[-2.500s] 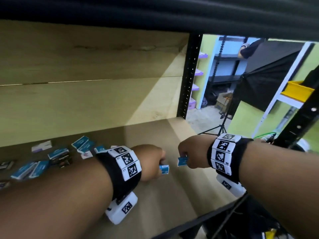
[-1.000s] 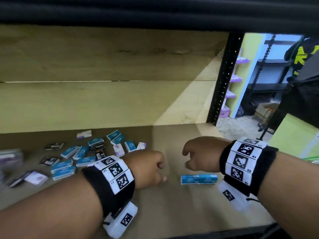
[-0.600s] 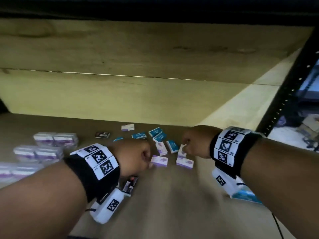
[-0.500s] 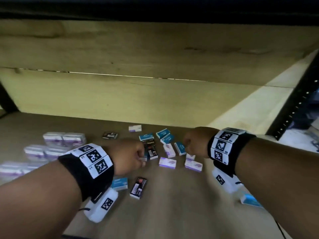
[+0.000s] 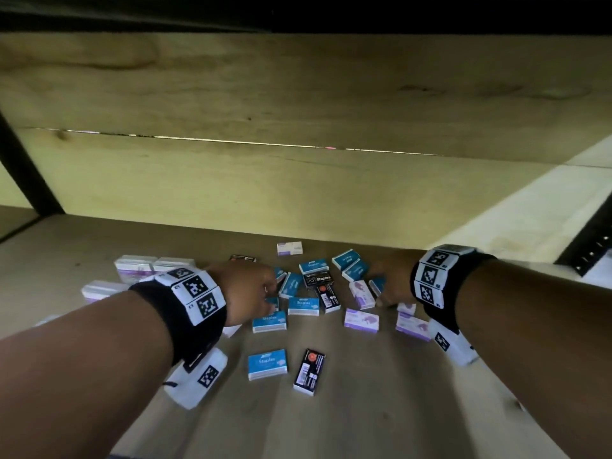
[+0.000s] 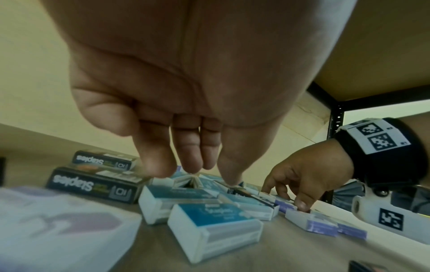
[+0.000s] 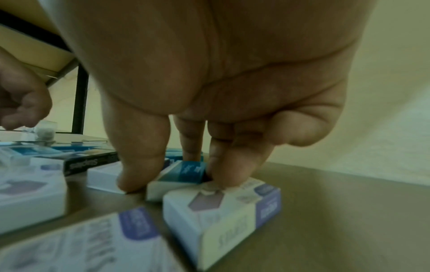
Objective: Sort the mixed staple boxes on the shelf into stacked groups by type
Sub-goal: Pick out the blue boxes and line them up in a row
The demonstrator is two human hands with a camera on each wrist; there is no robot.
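Blue, purple-and-white and black staple boxes lie scattered on the wooden shelf [image 5: 331,425]. My left hand [image 5: 273,293] reaches into the left side of the pile. In the left wrist view its fingers [image 6: 188,156] point down just over tilted blue boxes [image 6: 184,195], and the thumb tip touches one. My right hand [image 5: 381,293] is at the pile's right side. Its thumb [image 7: 137,174] and fingers pinch a small blue box [image 7: 186,171] from either side. Those fingers also rest on a purple-and-white box [image 7: 221,208].
Stacked purple-and-white boxes [image 5: 135,265] stand at the left. A blue box [image 5: 267,363] and a black box [image 5: 309,371] lie nearer the front. A black post [image 5: 23,167] stands at the left and a pale board [image 5: 298,193] closes the back.
Both hands set their blue boxes down at the shelf's right end, then moved left to the mixed pile. Now both are lowered into it, and the right pinches a blue box.
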